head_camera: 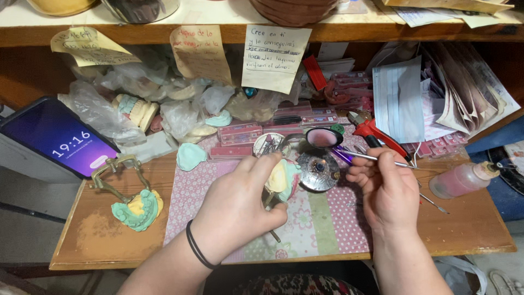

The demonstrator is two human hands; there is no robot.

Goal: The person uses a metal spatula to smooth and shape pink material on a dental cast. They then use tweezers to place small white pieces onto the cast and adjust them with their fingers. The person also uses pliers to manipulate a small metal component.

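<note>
Left hand [237,205] is gripping a dental cast [282,179] just left of the round burner [318,170] on the patterned mat [322,224], while right hand [385,188], just right of it, is pinching a thin metal tool [364,157].

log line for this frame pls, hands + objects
left hand: holds green-yellow dental cast | right hand: holds thin metal tool | tool tip: near round metal dish | surface: patterned mat

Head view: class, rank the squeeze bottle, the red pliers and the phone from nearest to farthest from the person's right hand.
From the right hand:
1. Red pliers, just above it, toward the shelf.
2. Squeeze bottle, further out to its right, lying on the wood.
3. Phone, far left, propped at the bench edge.
</note>
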